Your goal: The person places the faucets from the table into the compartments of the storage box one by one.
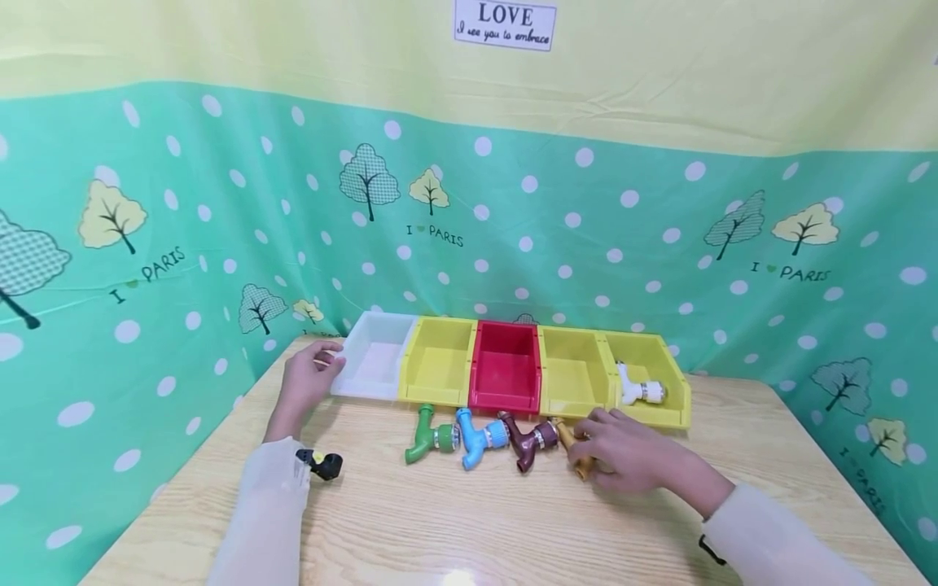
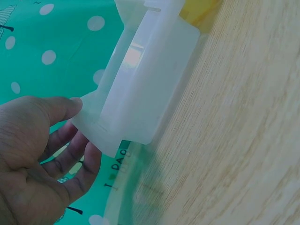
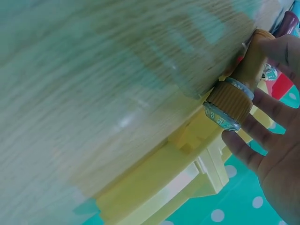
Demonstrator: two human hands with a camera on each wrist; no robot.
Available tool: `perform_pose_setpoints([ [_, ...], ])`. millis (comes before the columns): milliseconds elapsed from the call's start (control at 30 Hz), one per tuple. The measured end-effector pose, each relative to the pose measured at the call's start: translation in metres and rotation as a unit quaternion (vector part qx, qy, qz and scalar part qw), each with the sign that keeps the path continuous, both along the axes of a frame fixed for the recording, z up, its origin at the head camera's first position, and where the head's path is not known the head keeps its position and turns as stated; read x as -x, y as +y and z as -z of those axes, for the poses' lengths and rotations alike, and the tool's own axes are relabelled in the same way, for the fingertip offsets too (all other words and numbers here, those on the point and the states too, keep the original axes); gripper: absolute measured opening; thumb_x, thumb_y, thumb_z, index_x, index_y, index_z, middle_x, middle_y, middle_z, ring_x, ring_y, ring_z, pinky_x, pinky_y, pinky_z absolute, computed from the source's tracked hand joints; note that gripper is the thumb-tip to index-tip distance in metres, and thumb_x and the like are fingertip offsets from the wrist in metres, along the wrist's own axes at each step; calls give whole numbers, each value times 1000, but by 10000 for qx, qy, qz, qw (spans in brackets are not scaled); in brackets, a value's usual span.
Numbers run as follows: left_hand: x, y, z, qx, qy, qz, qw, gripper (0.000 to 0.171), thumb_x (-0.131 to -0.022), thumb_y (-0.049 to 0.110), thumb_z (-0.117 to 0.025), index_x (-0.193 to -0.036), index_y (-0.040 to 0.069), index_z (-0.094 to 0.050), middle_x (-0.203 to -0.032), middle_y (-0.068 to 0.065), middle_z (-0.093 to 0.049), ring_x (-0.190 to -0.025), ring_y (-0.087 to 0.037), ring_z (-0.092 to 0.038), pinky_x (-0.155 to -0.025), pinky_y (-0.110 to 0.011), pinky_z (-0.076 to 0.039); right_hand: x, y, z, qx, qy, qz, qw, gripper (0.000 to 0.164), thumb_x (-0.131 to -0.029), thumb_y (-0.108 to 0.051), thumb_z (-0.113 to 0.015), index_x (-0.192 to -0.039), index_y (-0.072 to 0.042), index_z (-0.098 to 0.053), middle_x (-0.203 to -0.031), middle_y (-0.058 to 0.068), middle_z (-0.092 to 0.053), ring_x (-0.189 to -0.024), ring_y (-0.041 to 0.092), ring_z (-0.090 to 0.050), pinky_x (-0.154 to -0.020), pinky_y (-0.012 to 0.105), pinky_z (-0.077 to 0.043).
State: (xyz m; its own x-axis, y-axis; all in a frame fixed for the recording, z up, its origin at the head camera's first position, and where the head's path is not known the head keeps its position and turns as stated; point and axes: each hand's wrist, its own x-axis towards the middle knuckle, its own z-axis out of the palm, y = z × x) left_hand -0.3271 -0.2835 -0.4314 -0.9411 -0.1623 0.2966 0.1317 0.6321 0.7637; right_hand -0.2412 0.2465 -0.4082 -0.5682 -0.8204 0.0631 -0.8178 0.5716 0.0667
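Note:
My left hand (image 1: 311,376) pinches the left side of the white bin (image 1: 372,358), thumb on its edge (image 2: 77,105) and fingers behind. At the right, my right hand (image 1: 623,450) grips an orange-brown tap (image 3: 243,70) by its body, thumb on one side and fingers along the other; the hand hides much of it in the head view. To its left on the table lie a maroon tap (image 1: 529,440), a blue tap (image 1: 479,438) and a green tap (image 1: 432,437) in a row. A white tap (image 1: 639,389) lies inside the rightmost yellow bin (image 1: 677,403).
Behind the taps, a row of joined bins spans the wooden table (image 1: 440,521): white, yellow (image 1: 440,366), red (image 1: 507,362), then a yellow bin (image 1: 575,370) and the rightmost one. A green dotted curtain (image 1: 469,244) hangs behind and at both sides.

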Motion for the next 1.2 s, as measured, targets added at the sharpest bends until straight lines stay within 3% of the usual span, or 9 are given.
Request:
perform_pose_setpoints([
  [467,1,-2,3,10,-20,6,10000,27,-104,18,-62,-127,4,-65,-112,-20,-65,-101,-35,-64,-86,-46,-55,1,-8,5,-320,-4,137,9994,24,-85,-27,-73,-105,-39,-69,-102,-5,-55,-92,15,-42,-79,41,-41],
  [933,2,-1,1,54,141,79,9999,28,-104,18,-62,-127,3,-65,-110,-20,-65,-100,-36,-65,-86,-46,-55,-13,-2,0,-396,329,9,9987,20,-85,-27,-72,-101,-39,-67,-108,0,-58,-96,18,-44,-80,40,-41],
  [1200,4,-5,2,76,119,72,9999,27,-104,18,-62,-127,4,-65,-111,-21,-66,-101,-37,-64,-88,-49,-55,-20,2,-11,-351,680,-63,9970,21,-81,-25,-73,-94,-37,-62,-112,3,-59,-96,21,-45,-78,42,-43],
])
